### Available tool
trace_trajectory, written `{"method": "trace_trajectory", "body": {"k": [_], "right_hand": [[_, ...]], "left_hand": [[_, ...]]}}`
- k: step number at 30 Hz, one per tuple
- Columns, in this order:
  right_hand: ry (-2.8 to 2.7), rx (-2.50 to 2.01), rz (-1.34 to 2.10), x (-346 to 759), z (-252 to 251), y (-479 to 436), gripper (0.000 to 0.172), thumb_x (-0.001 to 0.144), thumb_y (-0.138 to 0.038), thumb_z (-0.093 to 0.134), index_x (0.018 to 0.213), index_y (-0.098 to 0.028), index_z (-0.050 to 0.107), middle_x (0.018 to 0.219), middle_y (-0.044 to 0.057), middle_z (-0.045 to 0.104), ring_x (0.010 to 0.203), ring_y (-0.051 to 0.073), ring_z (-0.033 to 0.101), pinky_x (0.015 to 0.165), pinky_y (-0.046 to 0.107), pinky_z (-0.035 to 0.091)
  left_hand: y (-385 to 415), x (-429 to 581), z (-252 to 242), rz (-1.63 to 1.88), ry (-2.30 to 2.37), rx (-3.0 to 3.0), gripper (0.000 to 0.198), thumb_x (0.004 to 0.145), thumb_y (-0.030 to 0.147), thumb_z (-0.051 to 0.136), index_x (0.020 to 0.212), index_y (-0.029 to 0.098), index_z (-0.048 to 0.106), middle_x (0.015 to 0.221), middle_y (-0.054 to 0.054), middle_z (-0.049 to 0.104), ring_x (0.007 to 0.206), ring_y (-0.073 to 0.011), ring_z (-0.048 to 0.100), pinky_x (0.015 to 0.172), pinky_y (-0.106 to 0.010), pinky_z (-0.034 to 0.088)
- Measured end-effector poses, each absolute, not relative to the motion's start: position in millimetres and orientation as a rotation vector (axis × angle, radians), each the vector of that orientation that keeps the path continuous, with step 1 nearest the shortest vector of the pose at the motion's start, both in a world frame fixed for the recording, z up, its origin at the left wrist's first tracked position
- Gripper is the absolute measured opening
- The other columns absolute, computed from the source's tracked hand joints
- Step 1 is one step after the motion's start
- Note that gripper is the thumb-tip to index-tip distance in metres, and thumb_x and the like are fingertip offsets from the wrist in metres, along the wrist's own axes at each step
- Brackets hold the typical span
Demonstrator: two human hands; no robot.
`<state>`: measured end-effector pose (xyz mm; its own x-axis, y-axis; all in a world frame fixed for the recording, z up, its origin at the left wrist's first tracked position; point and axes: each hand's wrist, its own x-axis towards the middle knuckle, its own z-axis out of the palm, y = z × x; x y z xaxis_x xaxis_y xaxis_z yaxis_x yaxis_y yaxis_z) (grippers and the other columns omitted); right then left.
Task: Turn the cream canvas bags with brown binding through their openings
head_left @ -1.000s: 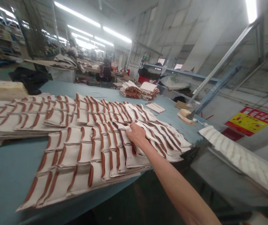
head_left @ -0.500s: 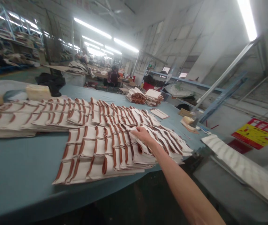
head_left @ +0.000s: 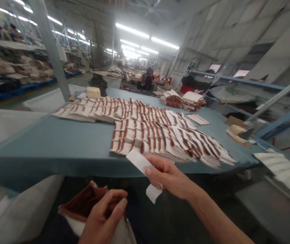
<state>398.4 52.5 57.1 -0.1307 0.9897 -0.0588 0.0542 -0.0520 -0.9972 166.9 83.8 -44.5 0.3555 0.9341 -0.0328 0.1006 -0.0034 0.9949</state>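
My right hand (head_left: 170, 174) is closed on a white strip (head_left: 137, 161), pinched between thumb and fingers. One end of it sticks out to the upper left and the other curls below the palm. Low in the view, my left hand (head_left: 105, 215) grips the edge of a cream fabric piece (head_left: 126, 231) with a brown inside, whose top gapes like a pouch. Beyond both hands, cream folded fabric pieces (head_left: 131, 135) with brown edges lie overlapping in rows on the blue-green covered table (head_left: 84, 139).
A yellowish block (head_left: 93, 92) stands at the table's far left, and stacked fabric bundles (head_left: 193, 100) at the back. White bins (head_left: 5, 125) and a metal post (head_left: 52, 51) are on the left. On the right are a shelf frame (head_left: 276, 105) and a striped white bundle (head_left: 284, 169).
My right hand has moved back from the fabric rows toward me and now holds a white strip. My left hand has come into view with a brown-lined fabric piece. The view has swung left.
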Motion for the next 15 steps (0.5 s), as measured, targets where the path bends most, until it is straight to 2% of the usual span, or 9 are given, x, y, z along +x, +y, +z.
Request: {"method": "trace_trajectory", "body": {"k": [2,7,12,15], "right_hand": [[-1.286,-1.126,1.484,375,46,36,0.054,0.099,-0.064,0.075,0.124,-0.016,0.069,0.070,-0.008,0.046,0.057,0.007,0.036,0.054,0.022,0.030],[-1.256,-1.112,1.668,347,25,0,0.057,0.098,-0.064,0.075,0.126,-0.014,0.072,0.076,-0.005,0.051,0.059,0.007,0.037,0.053,0.021,0.032],[-1.209,-1.242,1.678,341,26,-21,0.059,0.097,-0.067,0.075,0.126,-0.015,0.074,0.076,-0.004,0.054,0.058,0.007,0.038,0.051,0.020,0.030],[-1.226,-1.311,1.701,338,28,-25,0.058,0.097,-0.067,0.074,0.124,-0.016,0.075,0.078,-0.002,0.056,0.061,0.008,0.042,0.052,0.020,0.031]], "left_hand": [[77,167,-36,0.838,0.913,1.346,0.041,0.090,0.060,0.075,0.095,0.020,0.082,0.086,-0.005,0.082,0.080,-0.0245,0.075,0.074,-0.028,0.060],[60,141,-23,0.684,0.782,1.307,0.051,0.090,0.064,0.075,0.098,0.015,0.083,0.070,-0.004,0.072,0.059,-0.0165,0.057,0.054,-0.023,0.046],[43,113,-25,0.644,0.786,1.275,0.050,0.091,0.063,0.077,0.109,0.017,0.083,0.078,-0.005,0.074,0.065,-0.0184,0.061,0.056,-0.022,0.047],[38,109,-21,0.688,0.808,1.232,0.049,0.086,0.064,0.081,0.102,0.018,0.083,0.075,-0.004,0.073,0.061,-0.0168,0.060,0.054,-0.021,0.045]]}}
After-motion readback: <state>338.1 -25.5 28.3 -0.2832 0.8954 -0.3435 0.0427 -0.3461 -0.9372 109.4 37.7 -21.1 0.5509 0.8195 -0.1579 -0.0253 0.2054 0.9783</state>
